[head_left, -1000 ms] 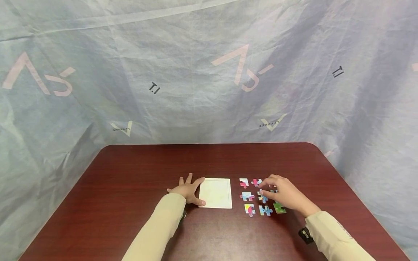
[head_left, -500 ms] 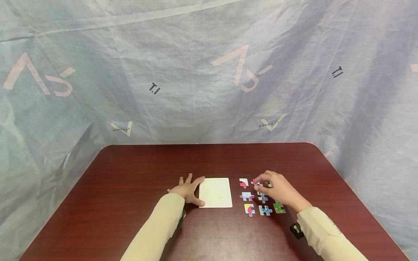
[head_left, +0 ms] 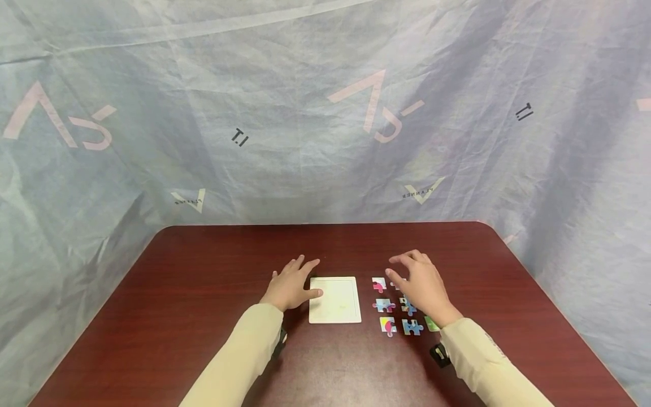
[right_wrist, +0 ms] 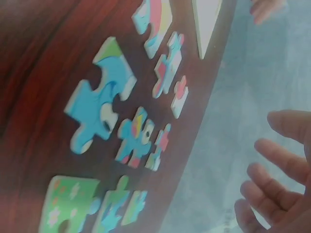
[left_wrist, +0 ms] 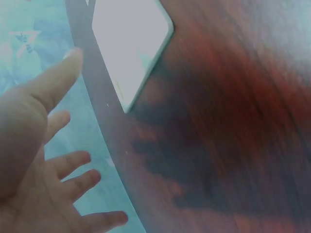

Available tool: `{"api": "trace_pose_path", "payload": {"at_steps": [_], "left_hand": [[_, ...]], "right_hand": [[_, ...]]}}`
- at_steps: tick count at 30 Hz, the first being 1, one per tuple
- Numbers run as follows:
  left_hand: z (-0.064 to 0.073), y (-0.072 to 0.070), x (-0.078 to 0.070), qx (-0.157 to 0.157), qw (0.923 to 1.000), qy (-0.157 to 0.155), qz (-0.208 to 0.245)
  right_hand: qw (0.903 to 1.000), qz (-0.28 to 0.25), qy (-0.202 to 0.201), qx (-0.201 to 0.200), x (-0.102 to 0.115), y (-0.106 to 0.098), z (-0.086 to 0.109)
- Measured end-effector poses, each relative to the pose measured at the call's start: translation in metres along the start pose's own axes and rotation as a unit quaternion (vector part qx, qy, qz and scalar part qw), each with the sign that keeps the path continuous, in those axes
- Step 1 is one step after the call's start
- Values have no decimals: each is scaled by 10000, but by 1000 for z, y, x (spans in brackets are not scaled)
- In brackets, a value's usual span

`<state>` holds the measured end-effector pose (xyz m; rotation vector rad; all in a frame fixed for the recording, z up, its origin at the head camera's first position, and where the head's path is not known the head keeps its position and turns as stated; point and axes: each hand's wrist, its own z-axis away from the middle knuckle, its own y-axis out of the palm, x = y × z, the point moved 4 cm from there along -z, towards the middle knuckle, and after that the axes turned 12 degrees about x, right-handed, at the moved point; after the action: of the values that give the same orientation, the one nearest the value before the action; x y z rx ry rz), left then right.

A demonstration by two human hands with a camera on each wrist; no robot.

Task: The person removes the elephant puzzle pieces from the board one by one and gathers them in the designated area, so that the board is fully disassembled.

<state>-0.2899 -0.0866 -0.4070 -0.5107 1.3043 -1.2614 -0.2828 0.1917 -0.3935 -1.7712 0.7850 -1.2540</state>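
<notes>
A square cream-white board (head_left: 335, 300) lies on the table with a thin line inside its edge. My left hand (head_left: 290, 287) is over its left side, fingers spread and holding nothing; the left wrist view shows the hand (left_wrist: 43, 160) raised off the table, its shadow beside the board. Several colourful jigsaw puzzle pieces lie in rows to the right of the board, among them a blue piece (right_wrist: 99, 94) and a green piece (right_wrist: 70, 201). My right hand (head_left: 423, 285) hovers over the back right pieces, thumb and fingers apart with nothing between them, and hides some of them in the head view.
The dark red-brown wooden table (head_left: 229, 254) has rounded far corners. Behind and beside it hangs a grey-blue cloth (head_left: 305, 113) with printed marks. Black straps with small devices (head_left: 439, 355) sit at the wrists, by the cream sleeves (head_left: 478, 362).
My left hand has lifted from the board's left edge, its fingers and thumb shifting away from me. My right hand has risen from the pieces, moving left and farther back, its fingers spreading.
</notes>
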Motion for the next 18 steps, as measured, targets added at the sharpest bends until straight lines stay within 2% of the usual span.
{"api": "trace_pose_path", "payload": {"at_steps": [5,11,18], "left_hand": [[2,-4,-7,-548,9981,66,-256],[7,-10,-14,-1239,9911,98,-479],[5,-14,-12,-1572,9848,-165,-716]], "right_hand": [[9996,278,-49,-84,10,4,-4],[9987,497,-66,-68,19,7,-12],[9987,491,-16,130,30,11,-21]]}}
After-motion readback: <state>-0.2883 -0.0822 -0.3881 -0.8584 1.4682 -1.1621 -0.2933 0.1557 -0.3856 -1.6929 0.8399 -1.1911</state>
